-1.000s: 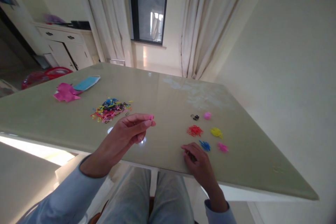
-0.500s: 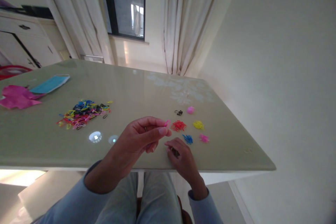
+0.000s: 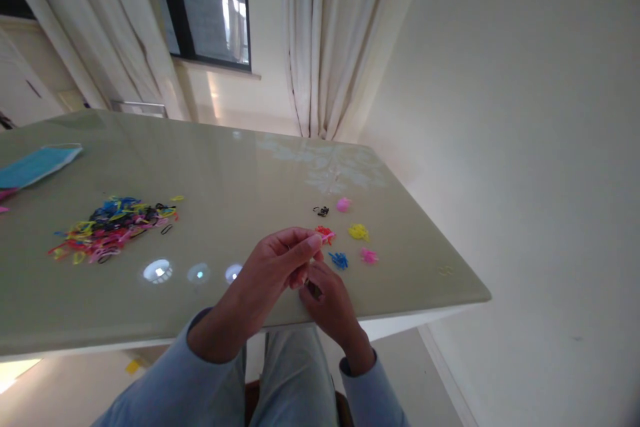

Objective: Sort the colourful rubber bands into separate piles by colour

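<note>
Between the thumb and forefinger of my left hand (image 3: 285, 260) is a small pink rubber band (image 3: 327, 236), held over the red rubber bands (image 3: 324, 231). My right hand (image 3: 327, 293) rests low near the table's front edge, its fingers curled beneath my left fingertips; whether anything is in it is hidden. Close by lie small heaps sorted by colour: blue bands (image 3: 339, 260), yellow bands (image 3: 359, 232), deep pink bands (image 3: 369, 255), light pink bands (image 3: 343, 204) and black bands (image 3: 323, 211). A large mixed heap of rubber bands (image 3: 117, 225) spreads out on the left.
The glossy table (image 3: 215, 167) reaches back toward curtains (image 3: 320, 47) and a window. A blue face mask (image 3: 43, 165) lies at the far left, beside a partly visible pink item (image 3: 6, 195). A plain wall (image 3: 500, 113) stands to the right.
The view has turned to the right, so the table's things appear further left. My hands have come closer together, and the pink band in my left fingers now points to the right.
</note>
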The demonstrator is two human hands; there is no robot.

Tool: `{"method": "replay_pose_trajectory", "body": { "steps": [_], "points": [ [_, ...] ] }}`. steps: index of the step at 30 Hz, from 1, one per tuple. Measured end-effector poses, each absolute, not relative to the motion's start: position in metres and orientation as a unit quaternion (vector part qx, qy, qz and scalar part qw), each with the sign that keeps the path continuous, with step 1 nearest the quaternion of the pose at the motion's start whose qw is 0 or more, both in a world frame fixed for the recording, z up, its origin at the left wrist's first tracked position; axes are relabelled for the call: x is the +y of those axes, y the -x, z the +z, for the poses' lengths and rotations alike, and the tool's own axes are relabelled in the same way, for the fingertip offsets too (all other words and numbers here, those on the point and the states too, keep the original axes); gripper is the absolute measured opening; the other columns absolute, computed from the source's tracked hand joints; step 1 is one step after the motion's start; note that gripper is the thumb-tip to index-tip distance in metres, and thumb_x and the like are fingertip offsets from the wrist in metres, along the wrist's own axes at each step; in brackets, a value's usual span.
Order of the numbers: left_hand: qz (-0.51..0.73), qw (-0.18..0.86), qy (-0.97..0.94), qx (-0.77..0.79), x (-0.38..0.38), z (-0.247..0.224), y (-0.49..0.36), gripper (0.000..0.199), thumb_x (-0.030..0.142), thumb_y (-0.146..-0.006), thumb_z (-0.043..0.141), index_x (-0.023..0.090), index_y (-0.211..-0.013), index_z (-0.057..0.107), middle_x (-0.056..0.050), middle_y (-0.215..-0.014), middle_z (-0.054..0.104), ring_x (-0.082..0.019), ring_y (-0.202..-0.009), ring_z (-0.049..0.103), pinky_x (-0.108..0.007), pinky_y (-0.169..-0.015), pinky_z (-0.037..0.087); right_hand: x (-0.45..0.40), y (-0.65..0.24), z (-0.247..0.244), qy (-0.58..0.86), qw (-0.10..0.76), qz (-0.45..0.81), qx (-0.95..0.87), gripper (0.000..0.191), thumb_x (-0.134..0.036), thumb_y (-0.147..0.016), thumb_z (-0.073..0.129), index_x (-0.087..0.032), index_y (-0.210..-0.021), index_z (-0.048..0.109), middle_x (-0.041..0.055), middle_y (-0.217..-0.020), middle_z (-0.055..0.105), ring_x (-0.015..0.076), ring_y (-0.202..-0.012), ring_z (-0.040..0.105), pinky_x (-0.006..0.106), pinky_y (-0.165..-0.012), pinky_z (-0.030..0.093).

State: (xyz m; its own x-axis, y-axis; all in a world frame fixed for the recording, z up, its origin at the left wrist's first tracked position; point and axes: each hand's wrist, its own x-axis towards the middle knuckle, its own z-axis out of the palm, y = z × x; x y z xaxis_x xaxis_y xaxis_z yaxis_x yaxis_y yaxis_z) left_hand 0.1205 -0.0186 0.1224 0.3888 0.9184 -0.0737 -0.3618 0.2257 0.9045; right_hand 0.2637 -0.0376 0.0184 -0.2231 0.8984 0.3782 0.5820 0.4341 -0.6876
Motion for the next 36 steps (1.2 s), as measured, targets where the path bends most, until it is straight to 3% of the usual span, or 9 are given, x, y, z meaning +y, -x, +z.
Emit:
{"method": "replay_pose_trajectory", "body": {
  "steps": [5,12,17,22,26,30,36],
  "points": [
    [0.435,0.726,-0.424,0.322,-0.015,0.116,-0.132,0.031,0.045,-0.073,0.076,0.015,-0.076,0.067,0.002,-0.066,0.060,-0.004,-0.048,0.041,-0.020,-0.045,0.029,-0.038,-0.264,0.020,0.500,0.379,0.199,-0.753,0.018,-0.005,-0.077,0.051,-0.021,-0.078,0.058,0.0035,-0.084,0.063,0.0176,-0.081,0.057,0.027,-0.075,0.046],
    [0.422,0.729,-0.431,0.324,-0.007,0.108,-0.148,0.034,0.047,-0.072,0.076,0.015,-0.076,0.065,0.004,-0.059,0.053,-0.004,-0.046,0.037,-0.020,-0.045,0.025,-0.038,-0.264,0.014,0.506,0.397,0.192,-0.741,0.016,-0.006,-0.071,0.051,-0.020,-0.074,0.057,0.0037,-0.080,0.063,0.0174,-0.074,0.057,0.026,-0.068,0.045],
    [0.416,0.690,-0.479,0.349,0.001,0.094,-0.168,0.037,0.051,-0.073,0.073,0.015,-0.077,0.067,0.003,-0.058,0.054,-0.005,-0.044,0.037,-0.021,-0.044,0.026,-0.037,-0.263,0.008,0.554,0.342,0.163,-0.741,0.014,-0.009,-0.071,0.052,-0.018,-0.074,0.063,0.0077,-0.075,0.068,0.0189,-0.067,0.060,0.026,-0.059,0.043],
    [0.404,0.487,-0.679,0.372,0.021,0.087,-0.193,0.022,0.037,-0.084,0.062,0.018,-0.087,0.073,-0.004,-0.080,0.070,-0.014,-0.065,0.057,-0.026,-0.061,0.043,-0.037,-0.263,0.006,0.568,0.315,0.164,-0.742,0.017,-0.011,-0.073,0.055,-0.015,-0.081,0.070,0.0126,-0.078,0.075,0.0225,-0.067,0.067,0.028,-0.058,0.046],
    [0.286,0.283,-0.849,0.343,0.044,0.081,-0.217,0.024,0.027,-0.092,0.049,0.020,-0.094,0.073,-0.007,-0.097,0.072,-0.020,-0.088,0.063,-0.031,-0.078,0.046,-0.038,-0.263,0.008,0.559,0.319,0.184,-0.743,0.020,-0.009,-0.073,0.058,-0.014,-0.085,0.073,0.0151,-0.084,0.077,0.0259,-0.074,0.071,0.030,-0.064,0.050],
    [0.163,0.195,-0.917,0.308,0.064,0.066,-0.239,0.026,0.020,-0.091,0.046,0.017,-0.088,0.071,-0.010,-0.094,0.070,-0.021,-0.083,0.064,-0.031,-0.072,0.047,-0.038,-0.263,0.010,0.549,0.328,0.206,-0.741,0.022,-0.007,-0.071,0.059,-0.012,-0.085,0.075,0.0163,-0.089,0.077,0.0296,-0.081,0.073,0.032,-0.069,0.054],
    [0.103,0.164,-0.934,0.300,0.077,0.052,-0.250,0.024,0.021,-0.089,0.048,0.016,-0.085,0.071,-0.012,-0.092,0.068,-0.023,-0.080,0.065,-0.031,-0.065,0.046,-0.036,-0.263,0.009,0.553,0.344,0.215,-0.727,0.032,-0.004,-0.067,0.056,-0.014,-0.091,0.076,0.0145,-0.095,0.077,0.0283,-0.085,0.072,0.032,-0.074,0.054]
  ]
}}
